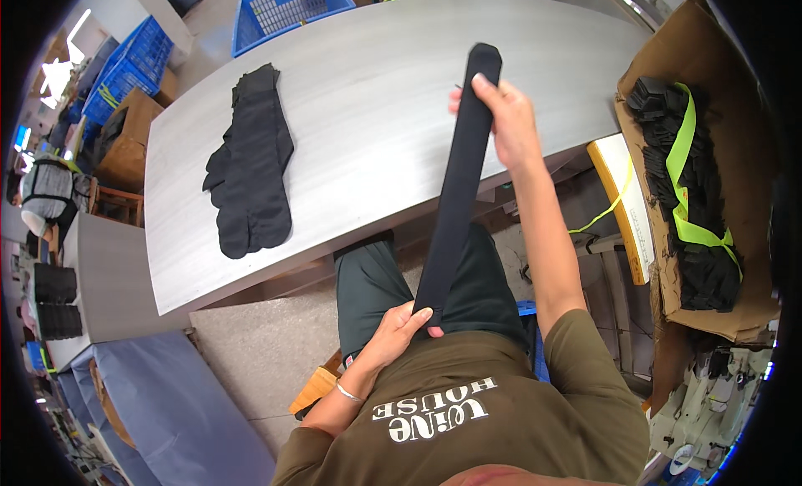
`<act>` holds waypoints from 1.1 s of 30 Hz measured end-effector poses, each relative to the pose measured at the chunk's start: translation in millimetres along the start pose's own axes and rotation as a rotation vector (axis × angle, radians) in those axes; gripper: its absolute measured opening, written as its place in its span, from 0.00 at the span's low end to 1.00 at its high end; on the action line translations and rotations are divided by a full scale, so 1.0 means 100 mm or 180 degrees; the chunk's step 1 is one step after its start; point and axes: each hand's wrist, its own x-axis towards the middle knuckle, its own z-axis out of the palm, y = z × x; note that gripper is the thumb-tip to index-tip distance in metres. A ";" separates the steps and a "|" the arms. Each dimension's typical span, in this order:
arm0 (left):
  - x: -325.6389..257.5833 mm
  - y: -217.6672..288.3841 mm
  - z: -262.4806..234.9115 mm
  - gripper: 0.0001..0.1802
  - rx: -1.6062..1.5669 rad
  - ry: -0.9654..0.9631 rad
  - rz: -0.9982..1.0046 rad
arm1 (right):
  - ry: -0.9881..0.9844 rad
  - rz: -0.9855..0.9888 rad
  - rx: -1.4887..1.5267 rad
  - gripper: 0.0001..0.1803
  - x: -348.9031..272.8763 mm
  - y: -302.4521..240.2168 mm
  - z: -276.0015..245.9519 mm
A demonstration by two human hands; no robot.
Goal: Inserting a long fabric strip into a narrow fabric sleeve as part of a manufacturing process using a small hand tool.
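Pinching black strip (pixel 458 185) near far end with right hand (pixel 510 122), at near end with left hand (pixel 396 334). Running straight between both, from above table (pixel 359 127) down to lap (pixel 493 290) (black pile (pixel 255 168) farther left).

An olive-brown short-sleeved T-shirt (pixel 543 419) covers the torso, its loose right sleeve (pixel 589 352) and left sleeve (pixel 302 454) matching. Chunky white lettering (pixel 434 407) in two lines, upside down from this view, is printed across the chest. The trousers (pixel 366 279) are dark green; a small red-and-white mark (pixel 349 362) near the left hip may be a label. A slim, silvery bangle (pixel 346 392) circles the wrist behind the bare left hand (pixel 391 337).
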 end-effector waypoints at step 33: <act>0.79 1.37 -0.11 0.09 -0.1731 0.1321 0.1894 | -0.1569 0.0624 -0.1485 0.10 -1.10 0.09 0.38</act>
